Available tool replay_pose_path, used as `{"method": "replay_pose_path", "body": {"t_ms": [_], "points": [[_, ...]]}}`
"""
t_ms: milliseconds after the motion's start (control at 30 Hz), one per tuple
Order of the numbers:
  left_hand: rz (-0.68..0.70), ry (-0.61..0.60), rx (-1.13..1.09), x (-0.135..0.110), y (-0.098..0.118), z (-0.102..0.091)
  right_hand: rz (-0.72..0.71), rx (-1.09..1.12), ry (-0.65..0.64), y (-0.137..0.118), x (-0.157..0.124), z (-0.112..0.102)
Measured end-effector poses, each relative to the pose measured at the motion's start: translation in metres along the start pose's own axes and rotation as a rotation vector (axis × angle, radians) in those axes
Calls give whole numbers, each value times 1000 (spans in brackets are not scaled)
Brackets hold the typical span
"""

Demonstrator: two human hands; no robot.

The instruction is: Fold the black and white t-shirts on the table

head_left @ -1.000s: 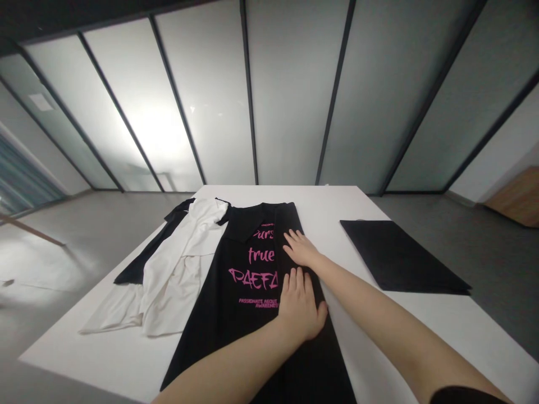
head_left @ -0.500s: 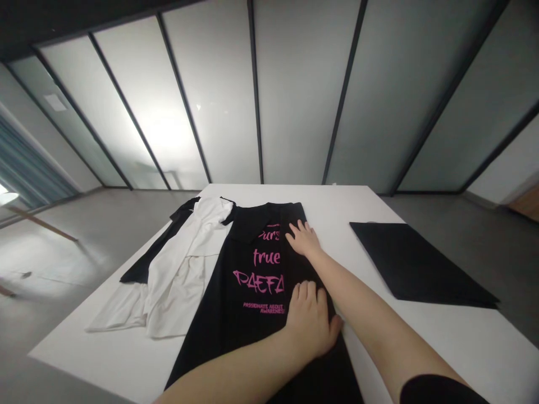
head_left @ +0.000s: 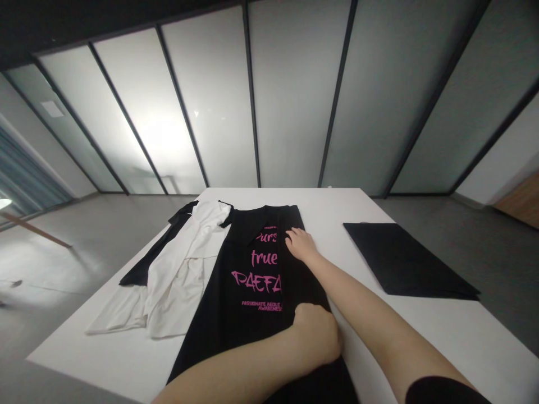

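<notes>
A black T-shirt with pink lettering lies lengthwise on the white table, its right side folded in over the print. My right hand rests flat on the folded strip near the collar end, fingers stretched out. My left hand sits lower on the same folded strip, near the table's front, with its fingers curled under; whether it grips cloth is hidden.
A white garment lies crumpled on top of a black one at the table's left side. A flat black folded piece lies at the right. Frosted glass panels with dark frames stand behind the table.
My left hand slid down the folded strip toward me and its fingers went from flat to curled. My right hand stayed near the collar.
</notes>
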State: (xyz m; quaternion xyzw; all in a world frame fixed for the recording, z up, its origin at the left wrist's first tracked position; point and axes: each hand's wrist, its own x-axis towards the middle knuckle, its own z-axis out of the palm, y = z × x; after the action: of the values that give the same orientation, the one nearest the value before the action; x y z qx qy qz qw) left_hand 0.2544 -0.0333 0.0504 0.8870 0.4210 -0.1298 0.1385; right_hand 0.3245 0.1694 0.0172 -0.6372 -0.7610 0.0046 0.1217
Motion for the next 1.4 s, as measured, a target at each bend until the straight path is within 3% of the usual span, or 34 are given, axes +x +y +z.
{"method": "replay_pose_path", "body": {"t_ms": [200, 400, 467, 533, 600, 700, 900, 1033, 1200, 1400], "points": [[146, -143, 30, -21, 11, 11, 43, -83, -60, -12, -36, -17], [270, -399, -44, -39, 23, 36, 103, -131, -184, -14, -70, -39], [307, -289, -98, -44, 18, 33, 124, -136, -200, -10, -72, -44], [290, -18, -162, -48, 8, 25, 124, -128, -168, -4, -70, -43], [166, 283, -183, -47, -3, 19, 94, -96, -129, 3, -65, -37], [-10, 474, -131, -37, -17, 24, 68, -49, -149, 15, -49, -20], [36, 471, -107, -25, -27, 60, 217, -13, -228, 39, 1, 1], [48, 470, -137, -27, -28, 63, 291, 17, -216, 48, 25, 5], [63, 463, -209, -27, -32, 60, 302, 55, -175, 54, 32, 11], [69, 450, -287, -29, -33, 57, 260, 129, -49, 53, 22, 8]]}}
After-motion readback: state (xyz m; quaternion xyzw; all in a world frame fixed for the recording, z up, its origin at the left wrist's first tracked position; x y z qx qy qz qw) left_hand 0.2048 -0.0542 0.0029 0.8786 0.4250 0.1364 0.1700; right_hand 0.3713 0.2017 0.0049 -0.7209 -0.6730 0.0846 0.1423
